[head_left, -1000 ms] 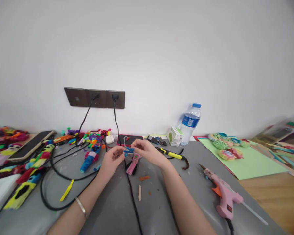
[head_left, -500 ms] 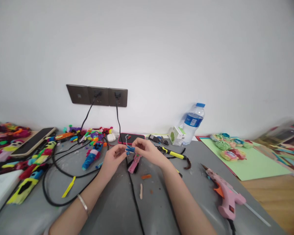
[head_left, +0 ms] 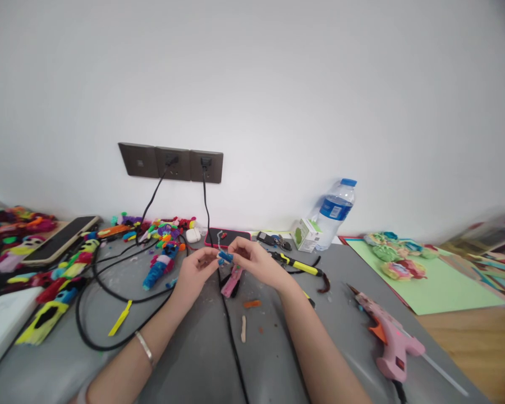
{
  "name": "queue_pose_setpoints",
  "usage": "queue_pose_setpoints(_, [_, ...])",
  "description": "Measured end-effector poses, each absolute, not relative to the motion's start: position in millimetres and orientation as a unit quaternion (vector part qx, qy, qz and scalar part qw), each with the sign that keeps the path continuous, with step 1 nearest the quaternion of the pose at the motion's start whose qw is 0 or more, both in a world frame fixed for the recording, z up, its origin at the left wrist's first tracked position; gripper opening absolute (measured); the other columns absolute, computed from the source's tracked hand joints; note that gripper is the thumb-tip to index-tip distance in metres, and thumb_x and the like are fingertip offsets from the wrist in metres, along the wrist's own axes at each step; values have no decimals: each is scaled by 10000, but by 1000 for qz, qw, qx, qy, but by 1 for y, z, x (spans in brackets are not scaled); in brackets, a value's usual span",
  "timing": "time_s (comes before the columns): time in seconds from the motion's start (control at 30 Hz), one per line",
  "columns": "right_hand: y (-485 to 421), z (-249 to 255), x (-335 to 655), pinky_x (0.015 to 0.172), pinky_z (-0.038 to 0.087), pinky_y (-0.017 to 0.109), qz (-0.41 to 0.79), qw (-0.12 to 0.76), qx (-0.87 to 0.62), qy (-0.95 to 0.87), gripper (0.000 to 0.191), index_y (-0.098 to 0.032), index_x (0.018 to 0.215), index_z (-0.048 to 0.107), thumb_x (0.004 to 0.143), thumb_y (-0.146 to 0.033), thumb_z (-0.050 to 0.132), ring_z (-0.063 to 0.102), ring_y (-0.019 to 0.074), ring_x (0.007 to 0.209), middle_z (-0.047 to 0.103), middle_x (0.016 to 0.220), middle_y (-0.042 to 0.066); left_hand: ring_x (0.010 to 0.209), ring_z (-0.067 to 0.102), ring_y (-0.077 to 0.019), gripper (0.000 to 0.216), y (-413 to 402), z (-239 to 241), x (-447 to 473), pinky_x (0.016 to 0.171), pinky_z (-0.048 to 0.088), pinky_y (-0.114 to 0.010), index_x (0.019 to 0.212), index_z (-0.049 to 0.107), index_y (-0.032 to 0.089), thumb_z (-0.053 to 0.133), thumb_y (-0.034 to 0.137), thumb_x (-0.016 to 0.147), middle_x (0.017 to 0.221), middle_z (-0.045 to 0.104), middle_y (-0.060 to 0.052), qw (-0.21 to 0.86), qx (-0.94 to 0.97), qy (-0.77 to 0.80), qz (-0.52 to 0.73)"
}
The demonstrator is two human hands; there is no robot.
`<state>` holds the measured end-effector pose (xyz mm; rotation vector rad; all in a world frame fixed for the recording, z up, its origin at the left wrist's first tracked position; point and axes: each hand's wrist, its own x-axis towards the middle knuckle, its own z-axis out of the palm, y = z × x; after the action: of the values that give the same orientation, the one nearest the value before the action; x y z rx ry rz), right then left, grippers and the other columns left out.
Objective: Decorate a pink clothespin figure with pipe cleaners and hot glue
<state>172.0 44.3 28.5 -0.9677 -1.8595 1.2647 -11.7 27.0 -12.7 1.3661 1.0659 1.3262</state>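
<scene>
Between my fingertips is a small blue piece, apparently pipe cleaner, with a thin greyish twisted stem sticking up from it. My left hand pinches it from the left, wrist banded by a silver bracelet. From the other side, my right hand grips it with thumb and fingers. Just below lies a pink tool or clip with dark parts, partly hidden by the hands. An orange scrap and a pale beige strip rest on the grey mat nearer me.
Left are colourful fuzzy figures, a phone and looped black cable. Yellow-handled pliers, a small box and a water bottle stand or lie behind my right hand. A pink glue gun lies right, beside green paper.
The blue piece has turned slightly between my fingers. Both hands keep their pinch in nearly the same spot, and the whole view has shifted a little.
</scene>
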Motion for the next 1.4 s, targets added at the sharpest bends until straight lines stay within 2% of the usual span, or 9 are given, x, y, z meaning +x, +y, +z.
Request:
queue_pose_setpoints(0.53, [43, 28, 170, 575, 425, 253, 458, 342, -368, -734, 202, -171, 872, 554, 893, -372, 566, 501, 112, 600, 524, 758, -13, 769, 690, -182, 167, 27, -15, -13, 729, 554, -273, 832, 725, 156, 725, 296, 741, 832, 759, -56, 445, 560, 434, 548])
queue_pose_setpoints(0.83, [41, 31, 169, 581, 407, 251, 443, 348, -362, -743, 159, -179, 859, 557, 896, -333, 554, 478, 116, 620, 516, 770, -10, 755, 688, -184, 176, 26, -14, -13, 710, 558, -274, 823, 735, 158, 729, 314, 741, 819, 756, -58, 434, 561, 438, 552])
queue_pose_setpoints(1.07, [41, 30, 169, 588, 409, 254, 451, 350, -355, -741, 201, -183, 869, 556, 904, -381, 558, 479, 118, 623, 517, 784, -9, 733, 686, -181, 180, 25, -12, -12, 687, 558, -268, 807, 732, 153, 740, 311, 721, 802, 755, -59, 429, 559, 440, 557])
queue_pose_setpoints(1.4, [42, 30, 169, 620, 369, 250, 402, 364, -337, -769, 121, -187, 859, 558, 917, -291, 533, 444, 127, 682, 495, 821, -2, 725, 675, -180, 170, 23, -8, -13, 651, 547, -258, 797, 730, 154, 735, 301, 711, 793, 748, -60, 419, 560, 438, 565])
